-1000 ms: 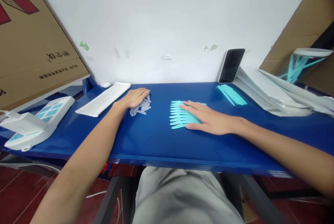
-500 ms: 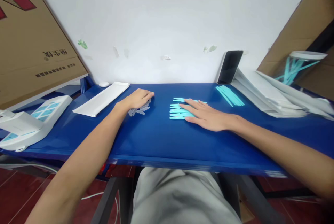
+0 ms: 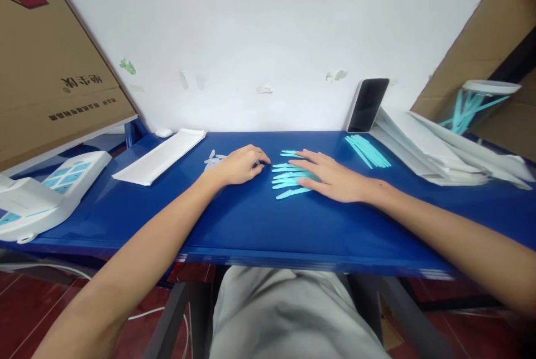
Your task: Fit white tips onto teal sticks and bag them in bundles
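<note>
Slim turquoise sticks shaped like eyebrow razors (image 3: 287, 177) lie in a loose row on the blue table, narrow ends to the left. My right hand (image 3: 329, 176) rests palm down over their right ends, fingers spread, hiding part of them. Just left of the row is my left hand (image 3: 245, 164), its thumb and fingers curled together. A small pale, translucent piece seems to show between those fingertips, much like the small translucent caps (image 3: 213, 160) scattered behind the left wrist. More turquoise razors (image 3: 367, 151) lie in a bundle beyond my right hand.
On the left lie a long white packet (image 3: 161, 157) and a white device with blue panels (image 3: 62, 191). A phone (image 3: 368, 105) leans on the wall at the back right, beside white bags (image 3: 435, 152). A clear tub (image 3: 477, 105) holds more turquoise sticks. Cardboard (image 3: 54, 68) stands far left.
My left hand has moved right, from over the translucent caps to beside the razor row, uncovering some caps. My right hand stays on the razors, whose left ends now fan out more.
</note>
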Demonstrator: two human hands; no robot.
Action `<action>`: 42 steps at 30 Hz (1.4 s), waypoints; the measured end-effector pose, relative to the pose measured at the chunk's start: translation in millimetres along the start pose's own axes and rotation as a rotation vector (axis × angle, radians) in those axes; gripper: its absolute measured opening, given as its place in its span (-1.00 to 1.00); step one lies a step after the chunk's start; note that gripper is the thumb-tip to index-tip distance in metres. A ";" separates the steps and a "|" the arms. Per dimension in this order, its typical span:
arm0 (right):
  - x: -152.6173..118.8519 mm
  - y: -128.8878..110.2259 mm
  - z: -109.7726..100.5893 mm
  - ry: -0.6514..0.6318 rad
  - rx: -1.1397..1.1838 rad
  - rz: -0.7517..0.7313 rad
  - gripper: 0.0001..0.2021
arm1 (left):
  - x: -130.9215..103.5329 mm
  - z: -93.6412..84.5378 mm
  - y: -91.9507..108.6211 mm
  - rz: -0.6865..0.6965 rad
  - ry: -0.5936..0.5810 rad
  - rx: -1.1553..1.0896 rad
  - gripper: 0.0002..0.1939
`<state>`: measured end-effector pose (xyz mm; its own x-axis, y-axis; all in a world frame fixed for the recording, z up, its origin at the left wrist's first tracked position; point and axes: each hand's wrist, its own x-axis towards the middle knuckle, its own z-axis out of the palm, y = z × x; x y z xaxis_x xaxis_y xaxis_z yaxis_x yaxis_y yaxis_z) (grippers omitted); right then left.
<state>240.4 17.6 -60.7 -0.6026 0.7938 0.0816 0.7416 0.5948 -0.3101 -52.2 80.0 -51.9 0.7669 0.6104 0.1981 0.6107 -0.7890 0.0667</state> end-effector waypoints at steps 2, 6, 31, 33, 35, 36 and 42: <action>-2.1 -3.6 -1.6 0.050 0.001 -0.078 -0.36 | 0.3 0.8 0.7 0.013 0.020 -0.027 -0.61; -6.2 -13.5 -7.0 0.111 0.013 -0.218 -0.63 | 1.7 0.2 2.2 -0.015 0.040 -0.057 -0.62; -9.0 -28.2 -13.5 -0.009 -0.090 -0.031 -0.58 | 1.2 3.3 -15.1 -0.219 0.006 -0.045 -0.62; -8.9 -26.5 -14.1 0.011 -0.100 -0.024 -0.58 | 1.2 4.4 -15.3 -0.211 0.018 -0.038 -0.64; -8.9 -25.6 -15.3 0.037 -0.116 -0.002 -0.57 | 1.1 5.6 -15.4 -0.197 0.031 -0.031 -0.66; -8.9 -25.3 -15.9 0.051 -0.133 0.013 -0.57 | 0.9 6.0 -15.1 -0.189 0.038 -0.027 -0.67; -8.5 -23.5 -17.5 0.065 -0.283 0.068 -0.67 | 0.0 2.5 -4.2 -0.114 0.157 -0.056 -0.68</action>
<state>233.2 -1.0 -37.5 -0.5358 0.8338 0.1329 0.8376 0.5447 -0.0410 -54.2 83.5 -54.7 0.6509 0.6807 0.3360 0.6764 -0.7210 0.1505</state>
